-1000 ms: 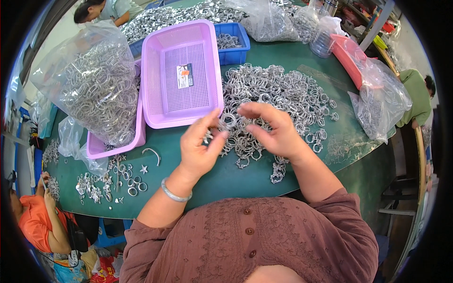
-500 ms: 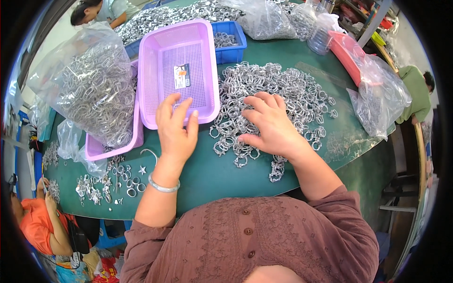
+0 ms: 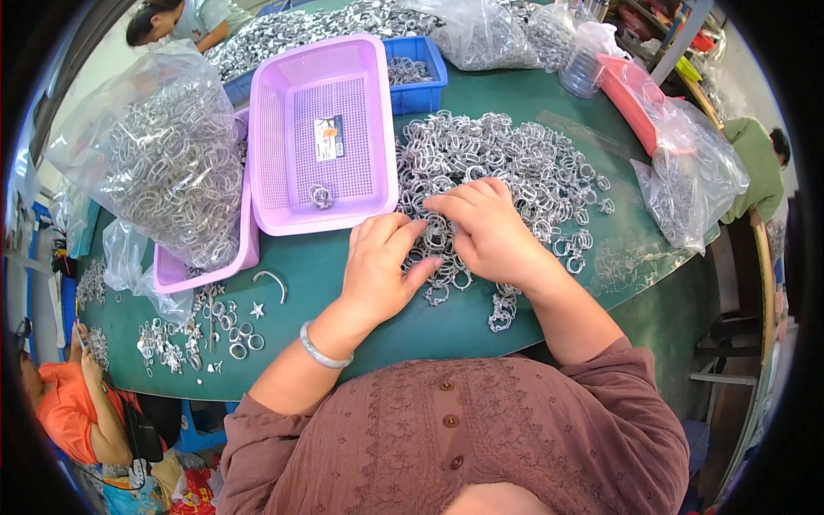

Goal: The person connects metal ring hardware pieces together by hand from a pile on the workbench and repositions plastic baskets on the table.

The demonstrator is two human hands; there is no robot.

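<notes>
A heap of silver-coloured metal rings (image 3: 536,172) lies on the green table (image 3: 412,335). My left hand (image 3: 378,262) is at the heap's near left edge, its thumb and fingers apart, with no ring seen in it. Over the left part of the heap lies my right hand (image 3: 493,236), fingers bent and thumb apart; rings lie under and around its fingertips. To the left, a purple plastic basket (image 3: 273,193) stands with a label on its mesh bottom. A small clump of rings (image 3: 321,197) sits near its front end.
A clear bag of rings (image 3: 176,163) leans in another purple basket (image 3: 202,279) at left. Loose rings and a star piece (image 3: 257,310) lie nearer. Behind are a blue bin (image 3: 421,99), bags and a pink tray (image 3: 631,107). Other people sit around the table.
My left hand has moved right and nearer, from over the purple basket to the heap. A small clump of rings now lies in that basket. My right hand has shifted slightly left and its fingers have drawn in.
</notes>
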